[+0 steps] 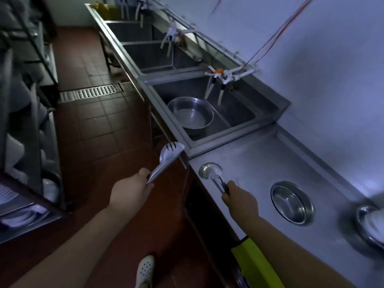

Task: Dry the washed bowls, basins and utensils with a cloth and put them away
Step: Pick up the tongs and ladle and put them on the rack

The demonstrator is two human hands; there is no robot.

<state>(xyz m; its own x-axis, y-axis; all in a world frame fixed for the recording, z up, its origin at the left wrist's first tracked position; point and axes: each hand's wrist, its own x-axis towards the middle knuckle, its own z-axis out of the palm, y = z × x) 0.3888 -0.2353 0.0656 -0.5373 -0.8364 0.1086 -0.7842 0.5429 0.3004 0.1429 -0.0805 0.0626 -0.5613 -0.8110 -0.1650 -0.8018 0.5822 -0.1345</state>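
My left hand (129,189) grips the handle of a slotted steel spoon (169,153), held in the air over the floor just left of the counter's edge. My right hand (241,201) grips the handle of a steel ladle (208,171) whose bowl rests on the steel counter (259,154) near its front corner. A small steel bowl (292,202) stands on the counter to the right of that hand. A large steel basin (190,114) sits in the nearest sink (239,113). At the right edge another steel bowl (369,225) holds something white, blurred.
Further sinks (151,55) run along the wall with white taps (220,76) above them. A metal rack (31,121) with dishes stands across the red tiled aisle on the left. A floor drain grate (93,92) crosses the aisle. A yellow-green cloth (255,265) hangs at my waist.
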